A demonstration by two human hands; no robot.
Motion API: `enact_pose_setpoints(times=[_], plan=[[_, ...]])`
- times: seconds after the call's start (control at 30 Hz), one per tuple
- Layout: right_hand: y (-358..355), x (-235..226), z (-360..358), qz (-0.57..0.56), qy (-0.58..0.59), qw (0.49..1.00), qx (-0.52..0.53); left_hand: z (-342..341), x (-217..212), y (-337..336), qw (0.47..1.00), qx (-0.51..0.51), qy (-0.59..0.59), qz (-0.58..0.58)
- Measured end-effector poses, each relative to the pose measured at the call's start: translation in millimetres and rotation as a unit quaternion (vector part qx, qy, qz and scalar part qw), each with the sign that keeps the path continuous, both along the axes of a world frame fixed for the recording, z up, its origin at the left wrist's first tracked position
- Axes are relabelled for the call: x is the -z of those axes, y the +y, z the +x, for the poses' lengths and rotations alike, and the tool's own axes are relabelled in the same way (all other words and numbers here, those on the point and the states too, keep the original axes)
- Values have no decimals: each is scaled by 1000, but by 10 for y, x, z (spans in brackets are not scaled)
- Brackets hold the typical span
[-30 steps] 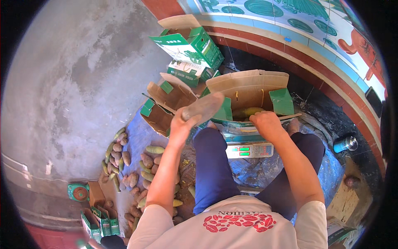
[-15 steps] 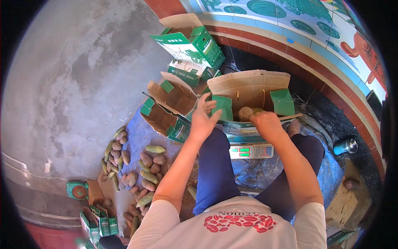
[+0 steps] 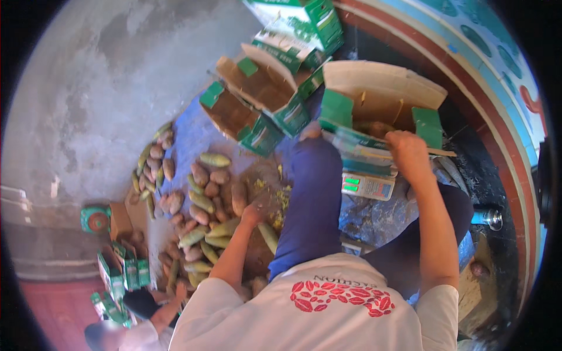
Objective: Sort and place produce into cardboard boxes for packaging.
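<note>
My right hand is closed over the front edge of an open green carton, which rests on a digital scale with a lit green display. Inside the carton lies at least one rounded brown piece of produce, partly hidden by its front wall. My left hand reaches down beside my left leg, into a floor pile of brown oblong produce and long green cucumber-like produce. An upright brown piece is just left of its fingers, which are blurred and partly hidden.
Two open cartons stand left of the scale, with more cartons behind. A blue flask lies at the right. At lower left are a green device, small boxes and another person's hand.
My left hand has left the carton area and dropped to the produce pile. My right hand remains at the carton's front edge. The view has shifted, and another person shows more at lower left.
</note>
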State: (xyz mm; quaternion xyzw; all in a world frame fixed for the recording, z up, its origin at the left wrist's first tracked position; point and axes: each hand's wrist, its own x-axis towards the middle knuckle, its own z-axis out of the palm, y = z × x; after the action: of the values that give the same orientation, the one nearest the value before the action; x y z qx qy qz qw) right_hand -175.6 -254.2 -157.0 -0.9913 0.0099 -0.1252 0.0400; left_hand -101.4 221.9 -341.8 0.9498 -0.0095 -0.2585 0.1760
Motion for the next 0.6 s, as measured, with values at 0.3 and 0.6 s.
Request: enact_pose_setpoints(times=[0.3,0.6], plan=[[36,-149,0,33,-17,999,1,-1145,2020,1101,907,323,209,169],[52,-151,-19,51,3,999,6,-896,776,359,973,-114,168,108]])
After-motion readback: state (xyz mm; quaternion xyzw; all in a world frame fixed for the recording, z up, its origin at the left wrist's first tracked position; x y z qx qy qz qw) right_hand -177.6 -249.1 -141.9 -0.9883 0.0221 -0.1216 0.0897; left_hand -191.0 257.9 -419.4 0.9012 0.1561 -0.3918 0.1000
